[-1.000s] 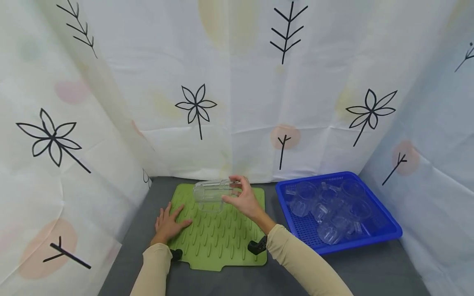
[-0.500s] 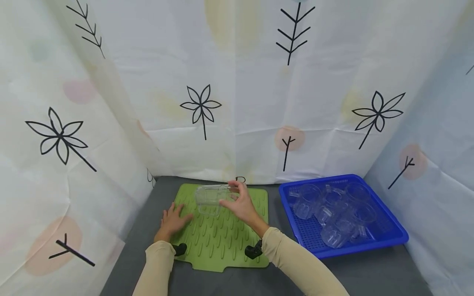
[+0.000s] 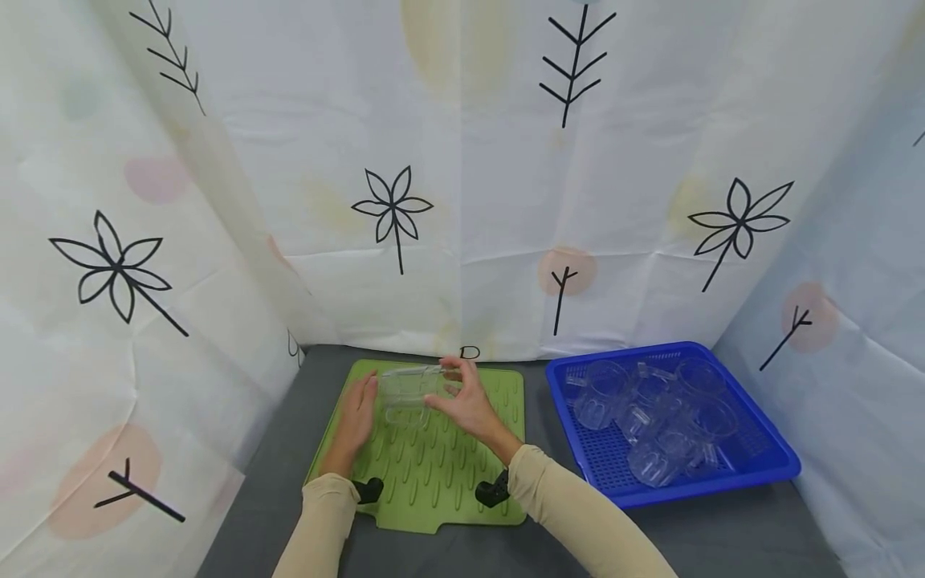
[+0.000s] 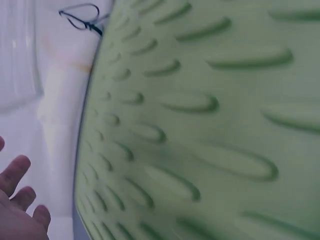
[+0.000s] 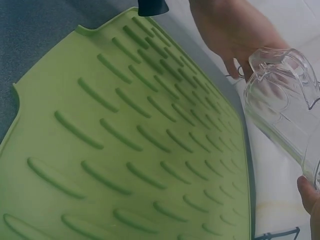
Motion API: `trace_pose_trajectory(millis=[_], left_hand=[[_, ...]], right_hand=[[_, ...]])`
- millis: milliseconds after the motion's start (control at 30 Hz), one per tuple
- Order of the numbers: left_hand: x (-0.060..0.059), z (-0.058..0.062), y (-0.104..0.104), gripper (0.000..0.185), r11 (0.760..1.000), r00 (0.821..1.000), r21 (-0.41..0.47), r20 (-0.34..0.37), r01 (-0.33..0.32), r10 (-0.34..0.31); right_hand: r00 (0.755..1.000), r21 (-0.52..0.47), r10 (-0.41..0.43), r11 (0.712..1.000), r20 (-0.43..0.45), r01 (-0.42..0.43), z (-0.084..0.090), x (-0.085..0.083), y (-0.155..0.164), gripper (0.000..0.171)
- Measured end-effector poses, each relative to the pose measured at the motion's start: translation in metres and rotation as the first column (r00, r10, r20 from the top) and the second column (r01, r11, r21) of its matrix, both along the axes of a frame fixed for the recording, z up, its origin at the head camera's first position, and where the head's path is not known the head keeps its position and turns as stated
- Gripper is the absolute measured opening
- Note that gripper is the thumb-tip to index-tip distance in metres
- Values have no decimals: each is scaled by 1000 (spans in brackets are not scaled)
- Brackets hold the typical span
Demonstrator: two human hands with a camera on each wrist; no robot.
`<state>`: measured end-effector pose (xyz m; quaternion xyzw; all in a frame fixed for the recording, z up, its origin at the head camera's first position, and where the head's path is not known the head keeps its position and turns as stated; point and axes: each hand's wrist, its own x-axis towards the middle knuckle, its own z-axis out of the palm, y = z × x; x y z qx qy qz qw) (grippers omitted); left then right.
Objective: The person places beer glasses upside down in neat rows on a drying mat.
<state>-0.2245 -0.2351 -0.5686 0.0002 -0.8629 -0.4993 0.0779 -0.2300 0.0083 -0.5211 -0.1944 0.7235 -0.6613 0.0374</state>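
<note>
One clear, straight-sided handled mug (image 3: 408,388) held over a flat green mat (image 3: 433,502)

Right hand (image 3: 468,408): thumb and fingers grip the mug by its mouth end. Left hand (image 3: 356,413): fingers extended, just beside the base end; contact cannot be determined. Mug attitude: on its side, base to the left, handle toward the person.

Mat surface: rows of raised, elongated ridges; stepped near edge. Supporting surface: dark grey tabletop (image 3: 470,555). Right of the mat: a blue, perforated plastic basket (image 3: 715,486) holding several clear handled mugs (image 3: 654,459), tumbled together. Enclosure: creased white fabric sheeting (image 3: 491,201) at the left, far and right sides, printed with black plant drawings and pastel patches.
</note>
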Motion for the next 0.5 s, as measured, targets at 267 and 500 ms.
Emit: trace_pose_trajectory(millis=[267, 500], left_hand=[[5, 14, 15, 59, 981, 995, 172, 21, 88, -93], [7, 18, 22, 58, 979, 998, 198, 29, 57, -64]], right_hand=[[1000, -9, 21, 1000, 17, -21, -1, 2, -2, 65], [998, -67, 37, 997, 49, -34, 0, 2, -2, 65]])
